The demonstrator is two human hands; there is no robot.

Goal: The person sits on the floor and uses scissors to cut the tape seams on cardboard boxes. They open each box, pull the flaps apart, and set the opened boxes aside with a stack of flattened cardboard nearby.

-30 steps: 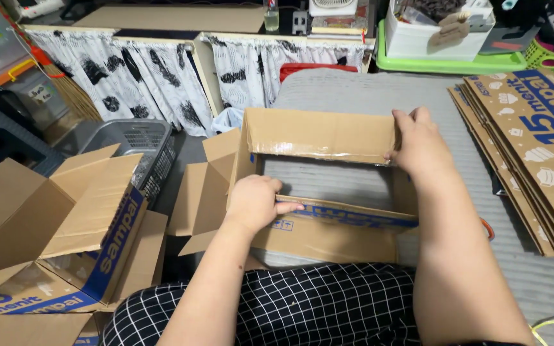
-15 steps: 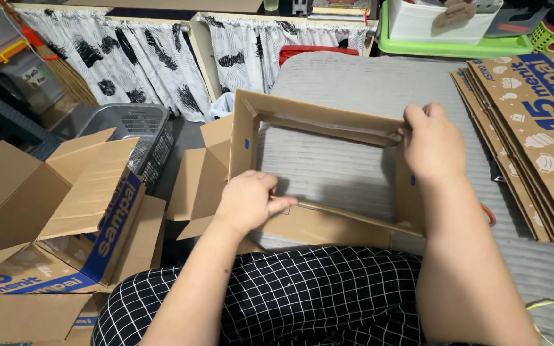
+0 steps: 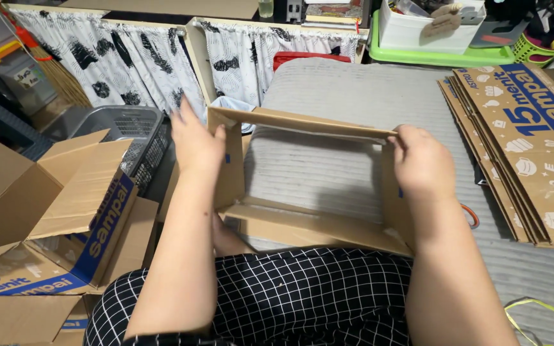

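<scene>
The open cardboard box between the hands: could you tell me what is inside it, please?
Nothing: through the cardboard box only the grey ribbed mat shows. The right hand and forearm cover its right wall.

**Layout**
Open cardboard box point(image 3: 309, 192) sits centre on the mat point(image 3: 354, 96), just beyond the lap. Flat carton stack point(image 3: 527, 147) to its right. Assembled boxes point(image 3: 52, 218) near left, basket point(image 3: 123, 128) behind them. Tray point(image 3: 444, 57) far right.

Matt brown cardboard box point(image 3: 302, 221); ribbed grey cloth mat point(image 3: 354, 96).
</scene>
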